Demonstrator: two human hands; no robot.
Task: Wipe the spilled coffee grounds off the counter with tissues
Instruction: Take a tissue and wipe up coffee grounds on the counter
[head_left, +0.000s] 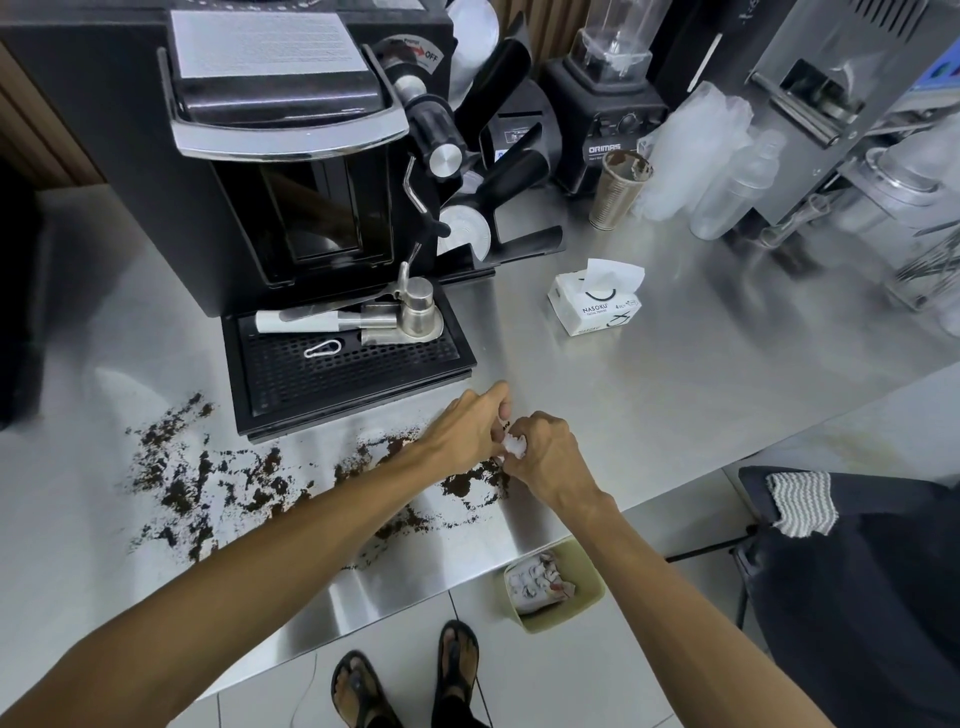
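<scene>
Left hand (457, 434) and right hand (545, 457) grip one tissue (514, 446).

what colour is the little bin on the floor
Pale yellow-green bin, seen in the head view.

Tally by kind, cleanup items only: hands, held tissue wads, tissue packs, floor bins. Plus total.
Hands: 2 (left hand, right hand)
Tissue wad, held between both hands: 1
Tissue pack: 1
Bin: 1
Total: 5
</scene>
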